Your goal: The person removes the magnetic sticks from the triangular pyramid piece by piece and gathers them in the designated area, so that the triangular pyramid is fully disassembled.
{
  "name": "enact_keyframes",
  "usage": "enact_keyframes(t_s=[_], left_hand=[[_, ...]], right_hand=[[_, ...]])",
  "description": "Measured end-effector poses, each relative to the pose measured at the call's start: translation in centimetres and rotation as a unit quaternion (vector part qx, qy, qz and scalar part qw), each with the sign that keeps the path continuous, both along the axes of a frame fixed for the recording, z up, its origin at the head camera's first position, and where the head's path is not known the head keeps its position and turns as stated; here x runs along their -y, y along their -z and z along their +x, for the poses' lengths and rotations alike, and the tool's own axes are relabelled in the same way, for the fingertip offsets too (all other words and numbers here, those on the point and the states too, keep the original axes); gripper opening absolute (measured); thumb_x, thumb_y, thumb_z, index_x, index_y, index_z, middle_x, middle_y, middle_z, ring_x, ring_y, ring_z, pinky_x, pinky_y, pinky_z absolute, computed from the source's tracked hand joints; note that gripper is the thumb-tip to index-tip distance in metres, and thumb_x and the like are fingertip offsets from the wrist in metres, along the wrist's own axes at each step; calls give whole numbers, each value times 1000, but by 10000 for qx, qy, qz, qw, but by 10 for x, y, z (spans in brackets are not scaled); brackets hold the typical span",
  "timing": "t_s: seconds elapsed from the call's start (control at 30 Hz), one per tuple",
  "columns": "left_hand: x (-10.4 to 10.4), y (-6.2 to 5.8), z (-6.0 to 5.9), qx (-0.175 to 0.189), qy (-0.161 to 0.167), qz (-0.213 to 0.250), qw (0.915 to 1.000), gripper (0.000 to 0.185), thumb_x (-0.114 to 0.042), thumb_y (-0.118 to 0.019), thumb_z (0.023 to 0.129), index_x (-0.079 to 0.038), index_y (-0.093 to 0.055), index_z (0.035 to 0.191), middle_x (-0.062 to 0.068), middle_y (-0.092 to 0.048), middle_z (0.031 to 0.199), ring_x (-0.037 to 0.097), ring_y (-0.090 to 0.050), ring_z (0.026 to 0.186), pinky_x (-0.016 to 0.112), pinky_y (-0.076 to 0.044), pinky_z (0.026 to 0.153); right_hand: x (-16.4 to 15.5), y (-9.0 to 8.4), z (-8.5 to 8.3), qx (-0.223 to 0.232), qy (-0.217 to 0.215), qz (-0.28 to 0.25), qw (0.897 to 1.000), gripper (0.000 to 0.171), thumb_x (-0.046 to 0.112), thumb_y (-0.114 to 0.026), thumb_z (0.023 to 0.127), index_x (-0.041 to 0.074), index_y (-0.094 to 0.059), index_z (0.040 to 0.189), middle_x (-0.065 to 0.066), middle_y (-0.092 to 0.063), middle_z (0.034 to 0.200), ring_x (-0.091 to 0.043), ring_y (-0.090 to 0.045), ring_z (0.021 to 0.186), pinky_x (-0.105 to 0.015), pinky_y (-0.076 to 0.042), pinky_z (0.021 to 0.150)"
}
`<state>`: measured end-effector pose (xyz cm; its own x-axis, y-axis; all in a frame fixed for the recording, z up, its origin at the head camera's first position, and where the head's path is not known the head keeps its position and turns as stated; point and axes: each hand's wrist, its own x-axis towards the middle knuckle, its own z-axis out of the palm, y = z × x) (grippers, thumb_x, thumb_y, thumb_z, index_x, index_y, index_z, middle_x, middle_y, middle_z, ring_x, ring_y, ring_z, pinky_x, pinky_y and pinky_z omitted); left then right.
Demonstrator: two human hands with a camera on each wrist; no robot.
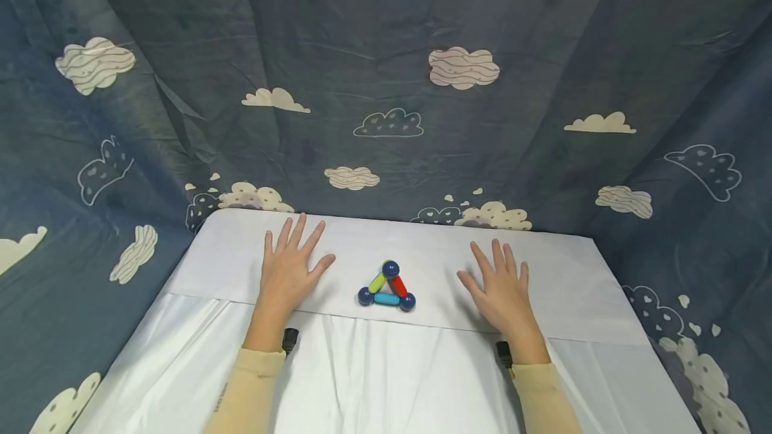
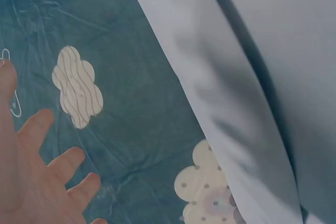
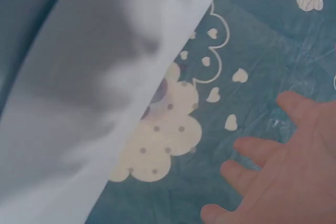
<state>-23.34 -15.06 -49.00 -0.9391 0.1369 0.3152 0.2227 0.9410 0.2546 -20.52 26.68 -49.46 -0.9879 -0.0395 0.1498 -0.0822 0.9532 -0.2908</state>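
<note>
A small triangle of toy rods and balls lies on the white table between the two hands in the head view. Its corners are dark blue balls (image 1: pixel 391 268), and its sides are a lime green rod (image 1: pixel 377 282), a red rod (image 1: pixel 398 286) and a light blue rod (image 1: pixel 387 299). To its left, the left hand (image 1: pixel 288 272) is held with fingers spread and nothing in it. On the other side the right hand (image 1: pixel 502 290) also has its fingers spread, holding nothing. Both wrist views show the hands' spread fingers but not the triangle.
White cloth covers the table (image 1: pixel 362 374), with a seam across it. Behind and at both sides hangs a dark blue curtain (image 1: pixel 338 39) printed with pale clouds. A small black device (image 1: pixel 290 339) sits at the left wrist, another black device (image 1: pixel 504 353) at the right.
</note>
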Motion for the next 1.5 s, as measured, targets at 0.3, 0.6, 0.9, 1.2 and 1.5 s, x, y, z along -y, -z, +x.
enact_keyframes(t_s=[0.3,0.6,0.9,1.2,1.5], left_hand=[[-25,-5,0,-10,235,126,9996,75,-70,-48,102,-34,-35,167,9,-26,177,36,-19,166,69,-9,130],[-59,4,4,58,720,523,9960,73,-67,-53,102,-38,-34,166,9,-38,172,37,-36,159,66,-24,128],[-88,12,12,-274,1215,649,9901,73,-62,-61,100,-34,-40,164,11,-52,160,33,-51,148,59,-37,124],[-103,21,15,-333,1577,1191,9797,64,-51,-68,100,-31,-50,159,7,-69,122,24,-68,104,45,-56,91],[-108,24,16,-192,1667,1138,9792,53,-46,-66,102,-30,-57,152,-1,-70,97,16,-62,82,38,-54,80]], right_hand=[[20,-9,-5,-306,-86,51,9995,78,66,-49,104,23,-32,167,-25,-22,174,-50,-17,161,-80,-8,123],[49,-13,-8,-630,-191,-27,9978,79,61,-60,100,21,-38,165,-23,-38,167,-48,-34,154,-77,-19,123],[77,-10,-5,-724,-483,-246,9959,76,63,-63,99,24,-45,161,-17,-62,143,-40,-63,121,-62,-48,108],[98,6,0,-259,-916,-700,9930,60,55,-71,98,18,-61,143,8,-53,65,-8,-42,52,-25,-33,50],[112,18,0,-315,-1147,-858,9892,44,42,-73,100,15,-65,134,10,-52,62,-6,-43,52,-23,-34,51]])
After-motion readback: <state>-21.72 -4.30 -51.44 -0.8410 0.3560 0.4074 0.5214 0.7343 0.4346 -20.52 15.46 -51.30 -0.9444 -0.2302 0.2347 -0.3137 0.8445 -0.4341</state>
